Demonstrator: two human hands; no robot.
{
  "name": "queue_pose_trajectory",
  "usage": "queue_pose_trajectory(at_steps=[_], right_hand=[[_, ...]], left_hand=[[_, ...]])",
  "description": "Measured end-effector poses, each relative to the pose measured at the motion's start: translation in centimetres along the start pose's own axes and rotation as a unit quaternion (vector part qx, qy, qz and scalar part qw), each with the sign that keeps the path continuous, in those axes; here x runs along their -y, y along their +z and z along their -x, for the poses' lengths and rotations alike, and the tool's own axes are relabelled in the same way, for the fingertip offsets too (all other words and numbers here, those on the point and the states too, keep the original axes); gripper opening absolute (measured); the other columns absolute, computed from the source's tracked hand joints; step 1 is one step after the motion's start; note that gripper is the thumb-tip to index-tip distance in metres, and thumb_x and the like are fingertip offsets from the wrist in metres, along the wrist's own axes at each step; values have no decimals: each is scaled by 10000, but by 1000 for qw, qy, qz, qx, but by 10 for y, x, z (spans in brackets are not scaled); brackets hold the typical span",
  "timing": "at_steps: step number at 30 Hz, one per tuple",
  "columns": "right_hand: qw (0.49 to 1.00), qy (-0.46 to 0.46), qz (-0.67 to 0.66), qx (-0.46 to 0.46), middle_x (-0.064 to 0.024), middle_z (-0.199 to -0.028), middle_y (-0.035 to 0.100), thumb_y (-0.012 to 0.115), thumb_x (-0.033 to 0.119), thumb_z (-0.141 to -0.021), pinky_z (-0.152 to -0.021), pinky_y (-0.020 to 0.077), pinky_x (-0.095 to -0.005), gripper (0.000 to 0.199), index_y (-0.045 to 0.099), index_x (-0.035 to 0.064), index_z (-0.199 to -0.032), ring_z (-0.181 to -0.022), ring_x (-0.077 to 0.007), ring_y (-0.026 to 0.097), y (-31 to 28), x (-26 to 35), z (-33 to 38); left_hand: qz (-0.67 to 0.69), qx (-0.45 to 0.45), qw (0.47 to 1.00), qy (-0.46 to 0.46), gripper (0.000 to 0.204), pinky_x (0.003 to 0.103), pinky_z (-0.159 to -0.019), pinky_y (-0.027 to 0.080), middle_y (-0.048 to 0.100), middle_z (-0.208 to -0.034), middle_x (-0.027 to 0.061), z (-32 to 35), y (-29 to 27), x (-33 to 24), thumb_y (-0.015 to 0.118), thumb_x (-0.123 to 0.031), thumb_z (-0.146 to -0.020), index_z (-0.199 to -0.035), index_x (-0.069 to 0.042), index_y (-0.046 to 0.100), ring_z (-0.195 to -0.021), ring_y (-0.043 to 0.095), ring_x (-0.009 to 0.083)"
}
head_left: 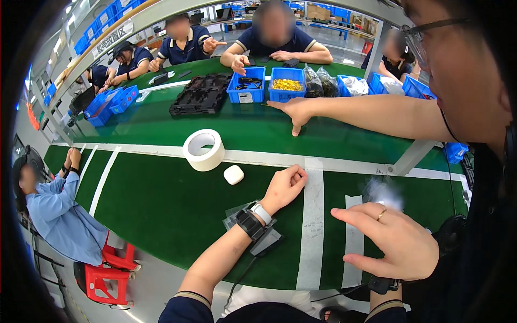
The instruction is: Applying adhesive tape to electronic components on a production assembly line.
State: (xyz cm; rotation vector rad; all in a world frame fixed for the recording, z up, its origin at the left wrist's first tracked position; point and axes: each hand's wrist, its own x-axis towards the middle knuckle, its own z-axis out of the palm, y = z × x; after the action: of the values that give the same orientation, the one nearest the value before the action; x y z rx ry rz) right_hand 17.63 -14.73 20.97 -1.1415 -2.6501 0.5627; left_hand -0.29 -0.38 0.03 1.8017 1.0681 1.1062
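My left hand (284, 188) rests on the green table beside a white tape strip (312, 226); its fingers are curled in and no object shows in them. A watch with a white band (260, 213) and a black strapped device (251, 224) are on that wrist. Raised above the table at the right, my right hand (396, 239) is open, fingers apart, with a ring on one finger. Left of my left hand lie a small white rounded case (233, 174) and a large roll of white tape (203, 150). A whitish blurred patch (383, 194) shows beyond my right hand.
A co-worker's arm (371, 114) reaches in from the right toward a blue bin of yellow parts (287, 97). Beside it stand a bin of dark parts (247, 96), black trays (199, 94) and clear bags (323, 82). A metal post (412, 156) rises at the right. Several people sit around.
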Motion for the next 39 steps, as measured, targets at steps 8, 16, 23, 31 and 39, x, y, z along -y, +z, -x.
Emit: queue_pose_trajectory(at_steps=[8, 16, 23, 31, 39], right_hand=[[1000, -3, 12, -10, -159, -999, 507, 606, 201, -770, -750, 435, -364, 517, 418, 28, -1220, -839, -320, 527, 1, 1, 0], [1000, 1, 12, -16, -163, -1002, 509, 614, 190, -760, -742, 437, -366, 519, 421, 29, -1214, -824, -320, 529, 1, 1, -2], [1000, -11, -6, 9, -166, -1003, 507, 612, 191, -764, -743, 437, -365, 521, 415, 27, -1218, -829, -321, 529, 0, 0, -3], [1000, -9, -2, 10, -169, -999, 507, 612, 190, -762, -741, 436, -364, 528, 412, 20, -1220, -831, -324, 528, 0, 1, -3], [1000, -4, 11, -10, -169, -998, 512, 612, 192, -761, -736, 437, -366, 525, 418, 22, -1217, -821, -324, 529, 2, 3, -3]], left_hand=[[10, 0, 1000, 0, 76, 195, -474, 352, 453, -565, -30, 0, 0, -1, 572, -65, -782, -809, 4, 557, -500, 385, 30], [7, 12, 1000, -2, 72, 198, -476, 355, 456, -568, -25, 0, -1, -1, 571, -62, -780, -808, 3, 560, -500, 389, 33], [-3, -2, 1000, 1, 75, 198, -474, 356, 455, -567, -24, 1, -1, -1, 572, -66, -779, -809, 2, 561, -497, 387, 35], [1, 12, 1000, -3, 88, 201, -472, 360, 461, -563, -21, 0, -1, 0, 577, -75, -780, -811, 5, 559, -494, 399, 38], [1, -5, 1000, 8, 90, 221, -478, 376, 476, -551, 3, 1, -1, -1, 565, -80, -770, -800, 4, 556, -479, 425, 67]])
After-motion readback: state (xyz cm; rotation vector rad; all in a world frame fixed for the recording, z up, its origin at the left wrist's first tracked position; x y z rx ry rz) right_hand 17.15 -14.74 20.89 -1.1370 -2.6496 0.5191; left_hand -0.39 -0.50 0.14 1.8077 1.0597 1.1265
